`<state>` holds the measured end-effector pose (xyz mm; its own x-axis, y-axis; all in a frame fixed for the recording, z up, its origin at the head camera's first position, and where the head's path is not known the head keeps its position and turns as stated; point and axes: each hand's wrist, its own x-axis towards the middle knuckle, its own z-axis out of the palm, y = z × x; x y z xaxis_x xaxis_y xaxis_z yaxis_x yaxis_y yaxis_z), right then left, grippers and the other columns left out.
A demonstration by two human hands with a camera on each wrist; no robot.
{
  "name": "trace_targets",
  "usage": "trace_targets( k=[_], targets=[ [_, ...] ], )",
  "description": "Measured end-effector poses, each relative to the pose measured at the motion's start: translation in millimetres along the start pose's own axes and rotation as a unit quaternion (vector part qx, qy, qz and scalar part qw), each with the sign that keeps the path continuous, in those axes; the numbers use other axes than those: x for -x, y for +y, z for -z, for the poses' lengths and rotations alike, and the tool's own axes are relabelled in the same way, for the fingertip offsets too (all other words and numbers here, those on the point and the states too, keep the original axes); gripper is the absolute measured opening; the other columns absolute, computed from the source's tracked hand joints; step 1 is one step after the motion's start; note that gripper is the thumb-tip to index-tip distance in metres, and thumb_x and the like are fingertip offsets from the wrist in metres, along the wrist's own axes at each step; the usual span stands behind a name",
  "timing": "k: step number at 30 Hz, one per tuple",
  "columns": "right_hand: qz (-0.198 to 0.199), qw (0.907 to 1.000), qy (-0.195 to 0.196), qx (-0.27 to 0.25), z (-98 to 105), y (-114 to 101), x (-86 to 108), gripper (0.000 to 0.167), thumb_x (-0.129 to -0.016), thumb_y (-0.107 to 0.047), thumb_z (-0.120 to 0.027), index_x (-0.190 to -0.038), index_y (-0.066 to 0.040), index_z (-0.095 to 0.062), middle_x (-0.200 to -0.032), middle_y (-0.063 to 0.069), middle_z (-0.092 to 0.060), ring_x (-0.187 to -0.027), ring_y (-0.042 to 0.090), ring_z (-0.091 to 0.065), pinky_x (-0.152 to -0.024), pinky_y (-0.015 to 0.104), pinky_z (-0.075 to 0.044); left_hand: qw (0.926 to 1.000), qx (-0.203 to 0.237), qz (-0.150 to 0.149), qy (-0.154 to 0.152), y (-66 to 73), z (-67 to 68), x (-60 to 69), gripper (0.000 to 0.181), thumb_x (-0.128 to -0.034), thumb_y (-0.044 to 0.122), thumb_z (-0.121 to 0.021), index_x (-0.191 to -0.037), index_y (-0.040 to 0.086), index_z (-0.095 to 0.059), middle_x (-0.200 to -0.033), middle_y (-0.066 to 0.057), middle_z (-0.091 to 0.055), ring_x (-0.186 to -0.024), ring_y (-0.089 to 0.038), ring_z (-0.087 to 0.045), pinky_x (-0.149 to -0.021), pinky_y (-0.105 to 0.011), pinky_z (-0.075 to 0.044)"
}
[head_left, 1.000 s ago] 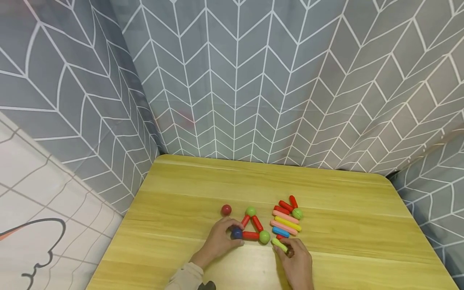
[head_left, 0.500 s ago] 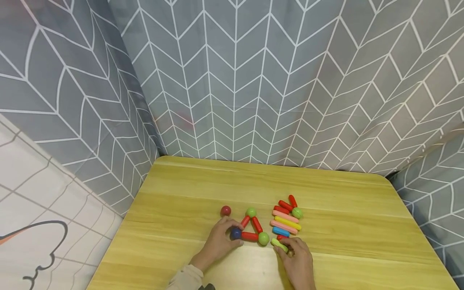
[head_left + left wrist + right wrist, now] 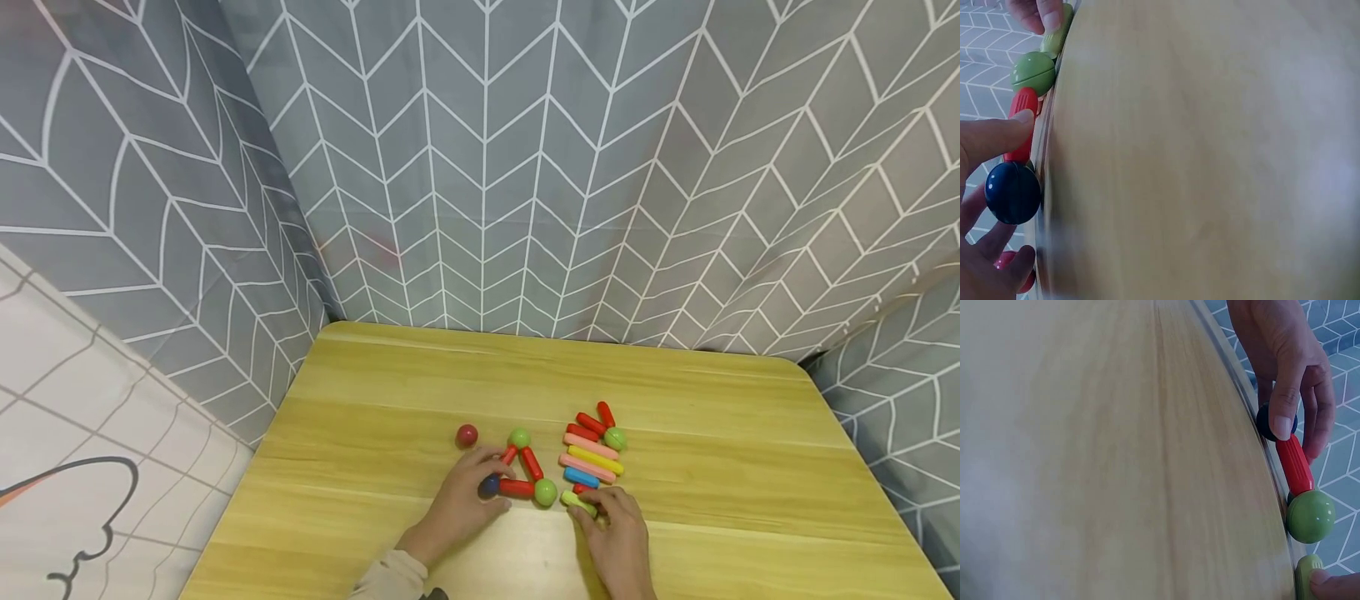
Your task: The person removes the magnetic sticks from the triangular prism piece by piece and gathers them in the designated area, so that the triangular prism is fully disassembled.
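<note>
The left hand (image 3: 461, 500) has slid toward three o'clock, thumb and fingers now curled about the red rod (image 3: 519, 488) beside the blue ball (image 3: 489, 486). The right hand (image 3: 618, 533) pinches a lime stick (image 3: 576, 502) at three o'clock of a green ball (image 3: 545, 492), coloured sticks (image 3: 587, 468) crowding it at twelve.

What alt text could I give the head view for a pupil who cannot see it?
A person's left hand grips a triangle of red rods and balls at its dark blue corner ball, while the right hand pinches a yellow-green rod at a wooden table. A dark red ball and a group of coloured rods lie nearby.
</note>
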<state>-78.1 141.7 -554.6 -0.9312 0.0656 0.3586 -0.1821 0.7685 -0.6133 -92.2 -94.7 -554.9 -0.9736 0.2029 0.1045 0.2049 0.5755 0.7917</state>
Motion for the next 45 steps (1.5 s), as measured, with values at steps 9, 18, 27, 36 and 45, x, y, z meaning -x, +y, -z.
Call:
trace_targets(
  k=[9, 18, 27, 36, 45],
  targets=[
    [-0.003, 1.0, 0.0, -0.008, 0.5, -4.8, -0.3, 0.026, -0.068, 0.001, -0.089, -0.086, -0.013, -0.078, -0.089, -0.005, -0.07, -0.082, 0.01, -0.054, -0.071, 0.018, -0.044, 0.9987, -0.046, -0.024, 0.002, 3.9, -2.4, 2.5, 0.027, -0.086, 0.008, -0.076, -0.106, 0.026, -0.072, -0.144, 0.005, -0.059, -0.135, -0.024, -0.054, -0.114, -0.052, -0.043],
    [-0.016, 0.9973, -0.002, -0.071, -5.0, -12.8, -2.1, 0.021, -0.071, -0.003, -0.089, -0.087, -0.012, -0.078, -0.085, -0.007, -0.068, -0.076, 0.009, -0.057, -0.065, 0.02, -0.048, 0.996, -0.072, -0.05, -0.017, 6.5, -3.8, 5.4, 0.023, -0.0922, 0.01, -0.07, -0.109, 0.025, -0.072, -0.14, 0.004, -0.064, -0.129, -0.018, -0.058, -0.11, -0.043, -0.049],
    [-0.027, 0.9925, -0.071, -0.095, -13.3, -25.3, -1.6, 0.028, -0.075, -0.007, -0.087, -0.1, -0.012, -0.076, -0.1, -0.002, -0.072, -0.084, 0.013, -0.066, -0.072, 0.023, -0.057, 0.9962, -0.062, -0.06, 0.008, 6.6, -6.0, 8.0, 0.028, -0.0907, 0.007, -0.071, -0.113, 0.025, -0.071, -0.129, 0.004, -0.07, -0.122, -0.018, -0.061, -0.105, -0.043, -0.051],
    [-0.047, 0.9847, -0.121, -0.116, -18.5, -31.5, -1.8, 0.028, -0.078, -0.008, -0.085, -0.104, -0.012, -0.074, -0.107, 0.0, -0.07, -0.097, 0.015, -0.067, -0.081, 0.021, -0.059, 0.9971, -0.058, -0.048, -0.001, 7.4, -6.8, 8.9, 0.027, -0.0913, 0.007, -0.07, -0.112, 0.024, -0.072, -0.126, 0.006, -0.071, -0.12, -0.018, -0.064, -0.104, -0.045, -0.052],
    [-0.04, 0.981, -0.145, -0.122, -21.6, -34.3, -0.5, 0.032, -0.076, -0.006, -0.086, -0.104, -0.012, -0.073, -0.11, 0.002, -0.066, -0.099, 0.015, -0.062, -0.081, 0.021, -0.057, 0.9983, -0.047, -0.034, 0.003, 6.4, -7.6, 9.1, 0.024, -0.0896, 0.01, -0.073, -0.108, 0.025, -0.073, -0.113, 0.008, -0.074, -0.114, -0.017, -0.066, -0.099, -0.041, -0.055]
  ],
)
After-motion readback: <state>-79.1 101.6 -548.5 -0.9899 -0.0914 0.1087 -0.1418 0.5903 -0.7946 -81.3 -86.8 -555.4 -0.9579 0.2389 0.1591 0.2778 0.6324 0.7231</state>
